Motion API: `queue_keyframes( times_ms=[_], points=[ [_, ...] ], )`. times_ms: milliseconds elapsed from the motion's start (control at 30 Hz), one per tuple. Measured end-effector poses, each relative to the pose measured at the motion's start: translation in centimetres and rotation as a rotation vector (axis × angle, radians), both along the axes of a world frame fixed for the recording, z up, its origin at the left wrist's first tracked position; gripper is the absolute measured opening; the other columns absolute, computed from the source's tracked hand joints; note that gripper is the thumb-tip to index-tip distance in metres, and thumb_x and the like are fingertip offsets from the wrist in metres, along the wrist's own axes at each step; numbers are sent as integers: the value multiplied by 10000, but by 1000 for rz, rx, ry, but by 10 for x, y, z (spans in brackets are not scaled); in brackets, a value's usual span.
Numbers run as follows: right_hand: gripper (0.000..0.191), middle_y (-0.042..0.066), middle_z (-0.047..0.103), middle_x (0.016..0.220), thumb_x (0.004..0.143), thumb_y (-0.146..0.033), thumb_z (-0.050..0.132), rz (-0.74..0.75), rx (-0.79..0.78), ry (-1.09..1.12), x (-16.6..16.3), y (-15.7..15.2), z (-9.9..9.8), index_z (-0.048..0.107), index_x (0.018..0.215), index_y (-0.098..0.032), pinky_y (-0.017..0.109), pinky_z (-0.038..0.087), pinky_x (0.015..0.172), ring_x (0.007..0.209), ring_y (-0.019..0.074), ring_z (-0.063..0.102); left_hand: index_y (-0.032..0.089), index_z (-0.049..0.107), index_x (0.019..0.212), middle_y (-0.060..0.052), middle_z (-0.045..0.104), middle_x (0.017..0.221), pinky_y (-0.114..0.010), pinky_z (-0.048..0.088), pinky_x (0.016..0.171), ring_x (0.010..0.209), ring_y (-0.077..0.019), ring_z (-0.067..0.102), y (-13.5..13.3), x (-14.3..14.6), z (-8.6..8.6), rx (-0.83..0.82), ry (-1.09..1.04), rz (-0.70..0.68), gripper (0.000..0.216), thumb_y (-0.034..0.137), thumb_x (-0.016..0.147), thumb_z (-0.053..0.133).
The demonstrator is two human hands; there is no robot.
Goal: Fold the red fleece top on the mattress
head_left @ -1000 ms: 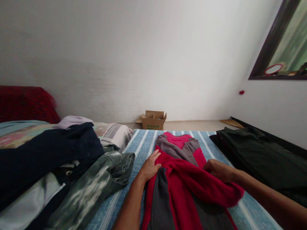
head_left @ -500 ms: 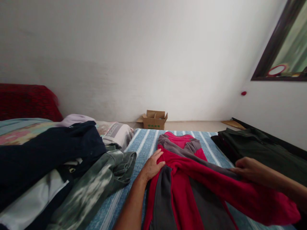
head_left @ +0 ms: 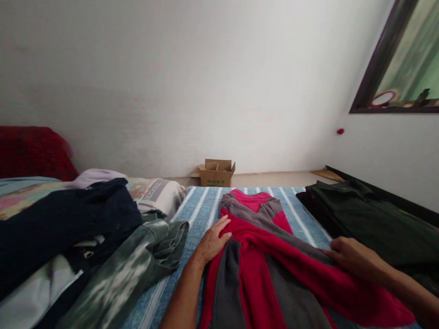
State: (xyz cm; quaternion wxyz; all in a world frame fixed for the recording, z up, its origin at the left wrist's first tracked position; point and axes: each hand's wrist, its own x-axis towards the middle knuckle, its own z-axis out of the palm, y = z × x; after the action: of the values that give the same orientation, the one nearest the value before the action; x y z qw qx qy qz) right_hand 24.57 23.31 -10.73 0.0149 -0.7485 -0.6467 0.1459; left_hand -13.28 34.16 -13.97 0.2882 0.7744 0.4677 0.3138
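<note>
A red and grey jacket [head_left: 255, 278] lies on the blue striped bedsheet [head_left: 196, 205], its collar end away from me. One of its sleeves [head_left: 291, 242] is drawn across the body toward the right. On the jacket's left edge, near the shoulder, rests my left hand [head_left: 213, 241], open with thumb and fingers apart. My right hand [head_left: 353, 257] is closed on the sleeve's upper edge, at its grey strip. The fingertips of that hand are partly hidden.
Dark folded clothes [head_left: 373, 214] are stacked at the right. Left of the jacket are grey-green patterned trousers [head_left: 137, 260] and a dark navy garment [head_left: 78, 210]. An opened cardboard box [head_left: 216, 176] stands beyond the bed by the wall.
The view has turned slightly right, so most things appear shifted left. Both hands keep their places on the jacket, and the sleeve lies much the same.
</note>
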Motion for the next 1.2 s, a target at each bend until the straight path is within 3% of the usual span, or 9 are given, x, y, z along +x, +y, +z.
queue_keyframes(
  times_ms=[67, 267, 333, 433, 600, 967, 1200],
  points=[
    [405, 75, 637, 648, 854, -436, 392, -8, 31, 36, 3, -2, 7, 587, 602, -185, 255, 341, 511, 588, 180, 584, 161, 569, 1219, -82, 420, 1394, -362, 248, 1109, 1298, -201, 372, 0, 0, 1, 4, -2, -6, 469, 249, 760, 529],
    [450, 51, 622, 610, 840, -562, 380, -62, 168, 54, -1, -22, 52, 601, 641, -224, 264, 343, 492, 541, 174, 560, 175, 550, 1240, -70, 423, 1394, -374, 243, 1110, 1298, -192, 373, 0, 0, 2, 5, 22, -17, 481, 291, 774, 522],
    [419, 61, 643, 651, 847, -522, 394, -82, 144, 3, -4, -22, 48, 608, 642, -225, 271, 341, 505, 575, 188, 587, 175, 545, 1245, -70, 407, 1404, -374, 245, 1109, 1299, -194, 372, -1, -1, 2, 4, 22, -13, 489, 297, 772, 525],
    [383, 91, 664, 695, 853, -435, 411, -75, 44, -53, -3, -17, 23, 600, 613, -203, 282, 339, 531, 632, 218, 621, 196, 562, 1227, -59, 414, 1399, -378, 255, 1105, 1289, -200, 387, -1, -1, 2, 3, 6, -10, 483, 289, 754, 544],
    [396, 104, 682, 765, 871, -441, 376, -63, -9, 22, 9, -10, -5, 639, 705, -195, 286, 367, 557, 700, 234, 641, 180, 567, 1219, -71, 432, 1387, -377, 264, 1102, 1282, -207, 398, 0, -1, 1, 5, -16, -3, 506, 270, 722, 565],
    [316, 94, 676, 720, 855, -326, 427, 42, -80, -23, -2, -16, -11, 636, 668, -179, 259, 338, 520, 640, 205, 636, 158, 616, 1149, -84, 520, 1317, -391, 280, 1101, 1251, -225, 439, 4, -1, -2, 9, -52, 76, 481, 274, 684, 569],
    [396, 110, 677, 753, 888, -410, 375, -17, 9, -93, 4, -11, -3, 633, 687, -187, 289, 359, 556, 682, 233, 644, 133, 605, 1155, -103, 511, 1324, -390, 281, 1098, 1256, -228, 432, 7, 0, -7, 27, -30, 78, 497, 248, 673, 565]
  ],
)
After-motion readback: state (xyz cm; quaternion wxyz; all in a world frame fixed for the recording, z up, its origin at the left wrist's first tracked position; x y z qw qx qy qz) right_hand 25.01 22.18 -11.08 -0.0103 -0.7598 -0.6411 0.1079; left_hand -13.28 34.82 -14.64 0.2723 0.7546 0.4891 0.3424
